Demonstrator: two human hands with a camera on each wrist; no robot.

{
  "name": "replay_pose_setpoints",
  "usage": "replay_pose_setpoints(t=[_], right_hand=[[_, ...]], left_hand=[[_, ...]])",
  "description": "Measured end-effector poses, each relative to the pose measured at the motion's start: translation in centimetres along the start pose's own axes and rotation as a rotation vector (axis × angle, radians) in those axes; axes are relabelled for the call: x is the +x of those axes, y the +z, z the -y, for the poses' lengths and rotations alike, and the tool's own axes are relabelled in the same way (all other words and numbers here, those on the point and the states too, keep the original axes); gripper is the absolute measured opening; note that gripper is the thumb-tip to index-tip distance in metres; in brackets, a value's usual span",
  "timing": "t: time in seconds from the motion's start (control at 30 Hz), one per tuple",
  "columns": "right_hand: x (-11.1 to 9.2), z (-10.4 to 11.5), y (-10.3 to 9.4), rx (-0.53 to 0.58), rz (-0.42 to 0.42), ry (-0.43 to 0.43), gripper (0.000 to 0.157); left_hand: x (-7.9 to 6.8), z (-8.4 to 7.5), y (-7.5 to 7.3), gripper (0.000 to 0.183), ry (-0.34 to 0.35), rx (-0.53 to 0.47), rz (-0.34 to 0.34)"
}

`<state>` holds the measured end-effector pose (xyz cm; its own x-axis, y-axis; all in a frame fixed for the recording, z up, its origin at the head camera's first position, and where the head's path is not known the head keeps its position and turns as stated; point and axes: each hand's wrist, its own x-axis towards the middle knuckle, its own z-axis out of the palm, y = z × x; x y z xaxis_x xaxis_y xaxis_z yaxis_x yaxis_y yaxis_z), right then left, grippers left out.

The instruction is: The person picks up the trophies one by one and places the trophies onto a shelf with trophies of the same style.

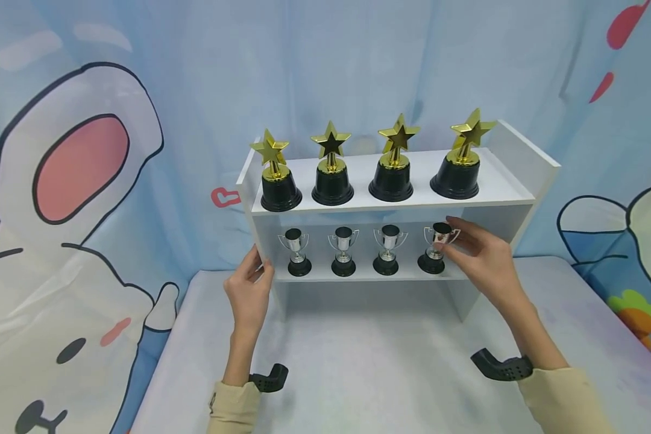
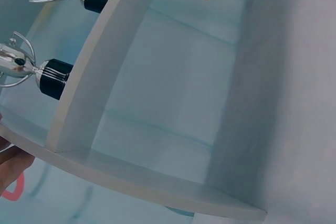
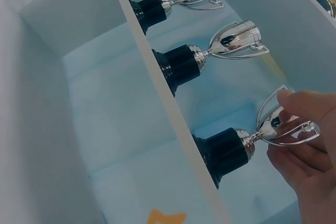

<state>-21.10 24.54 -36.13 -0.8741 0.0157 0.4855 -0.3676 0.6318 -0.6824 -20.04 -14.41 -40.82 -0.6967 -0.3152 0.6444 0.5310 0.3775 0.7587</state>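
Note:
A white two-tier shelf [image 1: 352, 276] bears several small silver trophy cups on black bases along its lower board. My right hand [image 1: 480, 256] pinches the cup of the rightmost silver trophy [image 1: 431, 260] between thumb and fingers. In the right wrist view, that trophy's black base [image 3: 226, 153] stands on the board, and the hand [image 3: 310, 140] is around its handles. At the other end, my left hand [image 1: 249, 289] holds the front edge of the shelf's left side panel. Only some fingers [image 2: 13, 169] of it show in the left wrist view, outside the panel.
Several gold star trophies on black bases, such as the rightmost one [image 1: 458, 172], line the upper board. The shelf stands on a white-covered table [image 1: 358, 361], before a blue cartoon curtain [image 1: 195, 120].

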Motion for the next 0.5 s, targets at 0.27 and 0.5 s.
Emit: replay_pose_setpoints(t=[0.27,0.5], right_hand=[[-0.5,-1.6,1.1,-0.025,-0.057,0.003,0.063],[-1.7,-3.1,2.8,-0.049,-0.206,-0.126,0.056]], left_hand=[[0.7,1.3,0.5,0.043,-0.002,-0.033,0.023],[2.0,2.3,0.9,0.042,0.002,0.032,0.007]])
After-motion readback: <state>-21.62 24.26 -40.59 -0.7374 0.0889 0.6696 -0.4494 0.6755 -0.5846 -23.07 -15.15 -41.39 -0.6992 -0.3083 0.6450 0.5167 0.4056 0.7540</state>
